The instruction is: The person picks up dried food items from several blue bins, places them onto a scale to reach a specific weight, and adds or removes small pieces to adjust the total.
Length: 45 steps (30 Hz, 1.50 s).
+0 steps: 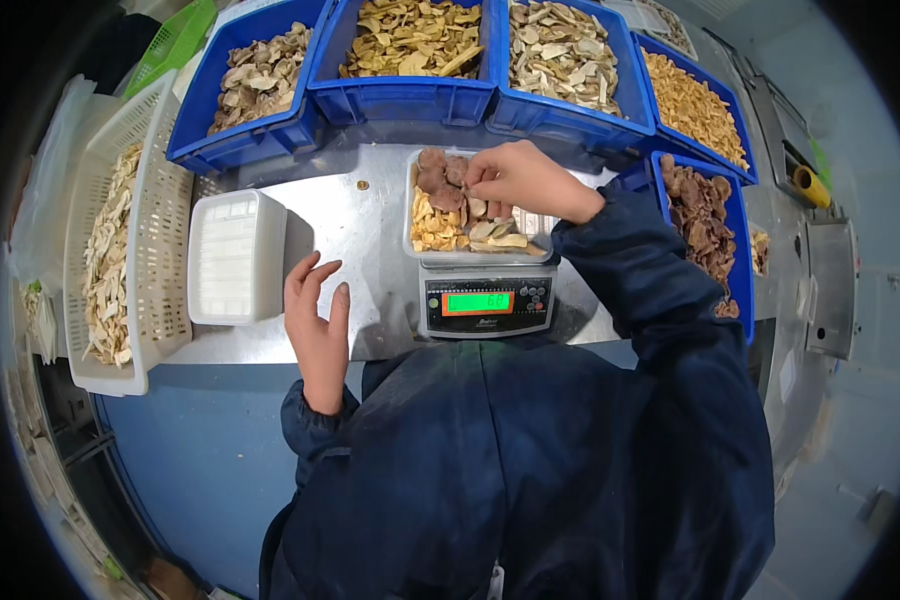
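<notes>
A clear plastic tray [536,238] rests on a digital scale [487,307] with a lit green display. Reddish-brown dried slices [446,199] fill its back left compartment. Yellow dried pieces [433,225] lie at the front left, and pale dried slices [499,236] at the front right. My right hand [521,180] is over the tray's back part, thumb and fingertips drawn together beside the reddish-brown slices; whether a piece is between them is hidden. To the left of the scale, my left hand [316,330] hovers by the table's front edge, fingers apart and holding nothing.
Blue crates [405,101] of dried slices curve around the back and right. A white perforated basket [161,247] with pale slices stands at left, beside stacked clear trays [229,259]. One small brown piece [362,185] lies on the metal table [330,217].
</notes>
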Each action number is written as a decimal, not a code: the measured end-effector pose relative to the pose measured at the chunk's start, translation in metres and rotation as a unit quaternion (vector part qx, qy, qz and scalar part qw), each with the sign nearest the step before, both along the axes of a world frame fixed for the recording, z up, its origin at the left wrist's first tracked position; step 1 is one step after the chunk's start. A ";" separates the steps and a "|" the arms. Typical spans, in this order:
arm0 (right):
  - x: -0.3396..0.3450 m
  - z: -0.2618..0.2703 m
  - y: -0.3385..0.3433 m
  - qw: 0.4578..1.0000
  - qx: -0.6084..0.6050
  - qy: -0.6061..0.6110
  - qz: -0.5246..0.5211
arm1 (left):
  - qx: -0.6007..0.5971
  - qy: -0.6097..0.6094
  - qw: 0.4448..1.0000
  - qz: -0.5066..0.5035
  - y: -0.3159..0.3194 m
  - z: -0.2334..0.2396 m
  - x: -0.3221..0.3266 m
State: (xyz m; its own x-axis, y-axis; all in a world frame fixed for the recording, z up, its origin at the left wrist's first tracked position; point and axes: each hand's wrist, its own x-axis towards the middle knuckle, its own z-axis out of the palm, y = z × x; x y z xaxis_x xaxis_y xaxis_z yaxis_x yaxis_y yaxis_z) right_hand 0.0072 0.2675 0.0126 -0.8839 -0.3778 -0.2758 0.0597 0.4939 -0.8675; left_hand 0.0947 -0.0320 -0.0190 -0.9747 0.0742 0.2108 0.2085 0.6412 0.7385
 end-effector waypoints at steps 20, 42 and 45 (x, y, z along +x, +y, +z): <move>-0.176 -0.107 0.205 0.919 0.380 0.101 -0.017 | -0.021 0.009 0.999 0.044 -0.013 0.005 0.025; -0.121 -0.049 0.200 0.884 -0.308 -0.067 -0.346 | 0.006 -0.007 1.000 0.016 0.001 0.009 0.014; -0.118 -0.048 0.207 0.831 -0.430 -0.052 -0.350 | 0.002 0.003 1.000 0.008 0.004 0.013 0.013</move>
State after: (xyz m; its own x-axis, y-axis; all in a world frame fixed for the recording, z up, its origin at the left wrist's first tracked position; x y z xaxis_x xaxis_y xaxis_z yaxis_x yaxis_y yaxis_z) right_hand -0.1107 0.4749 -0.0358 -0.9581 0.1212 -0.2595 0.1687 -0.4933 -0.8533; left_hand 0.1080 -0.0275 -0.0063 -0.9743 0.0580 0.2177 0.2034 0.6421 0.7391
